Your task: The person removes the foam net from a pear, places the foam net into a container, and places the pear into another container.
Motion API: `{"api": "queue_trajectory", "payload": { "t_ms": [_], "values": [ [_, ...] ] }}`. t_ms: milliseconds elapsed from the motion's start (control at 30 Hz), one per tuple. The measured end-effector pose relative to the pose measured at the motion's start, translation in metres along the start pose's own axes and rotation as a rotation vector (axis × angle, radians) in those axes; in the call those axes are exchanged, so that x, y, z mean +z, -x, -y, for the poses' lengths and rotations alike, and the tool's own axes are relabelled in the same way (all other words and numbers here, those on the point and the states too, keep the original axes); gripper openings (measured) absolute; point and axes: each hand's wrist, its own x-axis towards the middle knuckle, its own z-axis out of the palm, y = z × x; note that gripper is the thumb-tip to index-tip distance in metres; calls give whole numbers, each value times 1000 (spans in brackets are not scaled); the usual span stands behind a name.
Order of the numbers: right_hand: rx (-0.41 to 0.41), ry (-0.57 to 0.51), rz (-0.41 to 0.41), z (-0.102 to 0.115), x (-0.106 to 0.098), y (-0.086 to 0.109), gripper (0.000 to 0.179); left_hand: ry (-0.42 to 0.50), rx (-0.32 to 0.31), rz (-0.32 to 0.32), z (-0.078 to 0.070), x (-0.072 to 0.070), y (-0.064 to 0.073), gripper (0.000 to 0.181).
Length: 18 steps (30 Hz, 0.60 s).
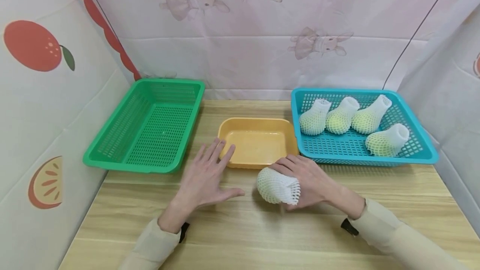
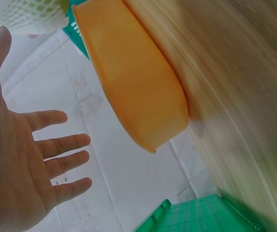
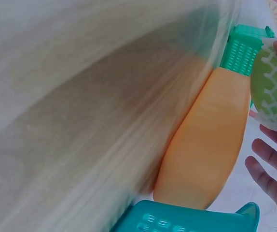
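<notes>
My right hand (image 1: 305, 180) grips a green fruit in a white foam net (image 1: 277, 186), just in front of the yellow tray (image 1: 258, 165). The right wrist view shows pale green skin through the mesh of the netted fruit (image 3: 273, 89), with some fingers spread below it. Across from it, my left hand (image 1: 206, 178) has its fingers spread and holds nothing; its thumb points toward the fruit. In the left wrist view the left palm (image 2: 18, 169) faces the yellow tray's side (image 2: 133, 72). The fruit's exact kind is hidden by the net.
At the right, a blue basket (image 1: 360, 157) holds several more fruits in foam nets (image 1: 339, 116). A green basket (image 1: 159, 136) with nothing in it stands at the left. All stand on a wooden table (image 1: 243, 236), with printed cloth (image 1: 247, 66) behind and at the sides.
</notes>
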Motion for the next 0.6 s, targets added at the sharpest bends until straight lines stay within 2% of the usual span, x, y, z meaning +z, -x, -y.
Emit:
{"api": "queue_trajectory", "payload": {
  "t_ms": [133, 333, 600],
  "values": [
    [-13, -4, -35, -3, 0, -2, 114, -8, 32, -21, -3, -2, -1, 121],
    [-30, 1, -74, -4, -1, -6, 113, 43, 89, -74, -10, -3, -5, 119],
    [-41, -8, -98, -4, -2, -9, 114, 58, 192, -72, -22, -1, -11, 114]
  ]
}}
